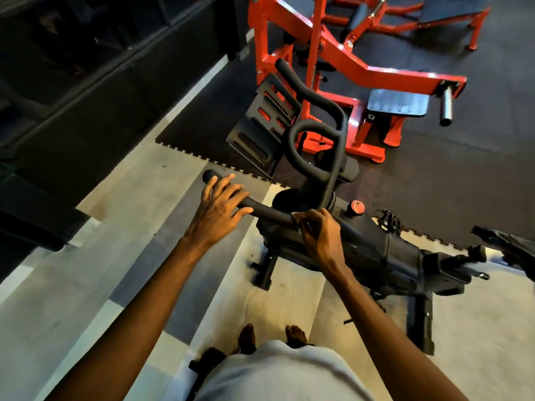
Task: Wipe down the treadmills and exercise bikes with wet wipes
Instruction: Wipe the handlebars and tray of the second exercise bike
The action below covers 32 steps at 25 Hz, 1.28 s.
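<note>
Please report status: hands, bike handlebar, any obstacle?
Left hand rests on black padded handlebar. Right hand grips white wipe against it. No obstacle seen on bar.

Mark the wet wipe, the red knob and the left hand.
wet wipe (295, 217): head view, its visible white corner.
red knob (358, 207): head view, its round top.
left hand (220, 204): head view, back of the hand.

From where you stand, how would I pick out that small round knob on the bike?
Find the black exercise bike in the middle of the floor. Just right of the right hand, which holds a white wipe on the handlebar, a small round knob sticks up from the frame. It is the only red part of the black bike.
</note>
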Tool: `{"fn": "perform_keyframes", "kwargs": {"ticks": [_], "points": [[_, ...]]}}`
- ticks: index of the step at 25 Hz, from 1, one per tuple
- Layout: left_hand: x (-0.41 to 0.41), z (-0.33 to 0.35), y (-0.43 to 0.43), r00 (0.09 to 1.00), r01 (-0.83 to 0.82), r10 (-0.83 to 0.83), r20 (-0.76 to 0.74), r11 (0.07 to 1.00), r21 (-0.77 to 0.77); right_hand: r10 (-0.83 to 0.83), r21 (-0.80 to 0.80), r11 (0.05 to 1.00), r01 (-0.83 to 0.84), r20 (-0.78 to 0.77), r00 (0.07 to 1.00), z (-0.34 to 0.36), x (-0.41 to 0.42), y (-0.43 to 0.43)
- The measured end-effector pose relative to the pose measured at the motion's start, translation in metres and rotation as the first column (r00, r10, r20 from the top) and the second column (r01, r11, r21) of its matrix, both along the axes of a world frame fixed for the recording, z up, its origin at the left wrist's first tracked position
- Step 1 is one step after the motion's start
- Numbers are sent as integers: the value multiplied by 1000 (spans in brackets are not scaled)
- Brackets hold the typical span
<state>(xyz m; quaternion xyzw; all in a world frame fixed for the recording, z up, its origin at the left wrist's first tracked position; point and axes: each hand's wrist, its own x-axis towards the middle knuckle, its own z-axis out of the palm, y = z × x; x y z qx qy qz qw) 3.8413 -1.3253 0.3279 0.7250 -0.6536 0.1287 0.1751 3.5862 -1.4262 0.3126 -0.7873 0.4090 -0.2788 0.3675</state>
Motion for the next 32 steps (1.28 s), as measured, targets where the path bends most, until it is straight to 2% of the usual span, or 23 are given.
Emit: {"fn": "perform_keyframes", "kwargs": {"ticks": [5, 11, 16, 21, 26, 32], "points": [[3, 3, 1, 996, 64, -64, 54, 998, 4, -200, -1, 980, 200, 67, 978, -2, 4, 4], [8, 6, 1, 987, 121, -122, 106, 993, 8, -189, 7, 982, 189, 70, 980, -5, 23, 30], [15, 11, 1, 974, 182, -180, 137, 983, -6, -363, 48, 932, 360, 126, 923, -3, 14, 29], [22, 12, -1, 977, 172, -164, 133, 984, -50, -246, 50, 969, 242, 114, 963, -3, 41, 49], [27, 9, -3, 976, 183, -177, 129, 983, -30, -324, 77, 946, 316, 156, 933, 0, 27, 41], [29, 2, -5, 976, 202, -198, 92, 978, -46, -251, 56, 968, 245, 139, 958, -4, 43, 47]]}}
